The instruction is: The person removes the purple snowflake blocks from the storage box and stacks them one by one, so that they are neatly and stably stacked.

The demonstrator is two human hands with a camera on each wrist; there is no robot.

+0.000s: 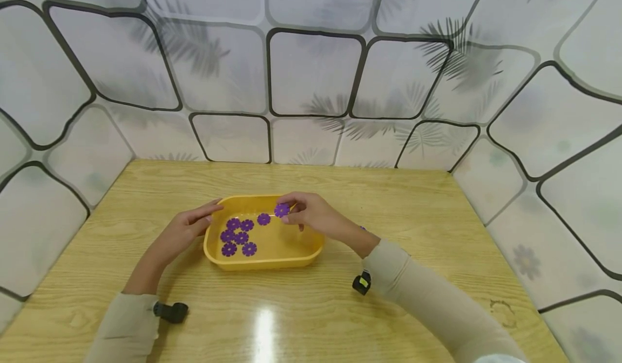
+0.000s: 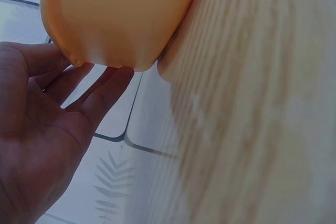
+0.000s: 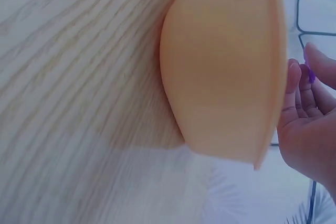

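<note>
A yellow plastic tray (image 1: 272, 264) sits on the table, with several purple notched flower-shaped discs (image 1: 241, 237) lying flat in its left part and one disc (image 1: 264, 219) near the middle. My right hand (image 1: 313, 212) is over the tray's right half and pinches another purple disc (image 1: 282, 210) between thumb and fingers. In the right wrist view that disc (image 3: 312, 77) shows as a thin purple edge beside the fingertips. At the tray's left end my left hand (image 1: 182, 233) rests its extended fingers on the rim; its fingertips touch the end wall in the left wrist view.
The wooden table (image 1: 262, 309) extends around the tray. A bit of purple (image 1: 362, 227) shows on the table just behind my right wrist. Patterned panels (image 1: 316, 76) stand along the back and both sides. A wrist camera (image 1: 172, 312) sits at my left cuff.
</note>
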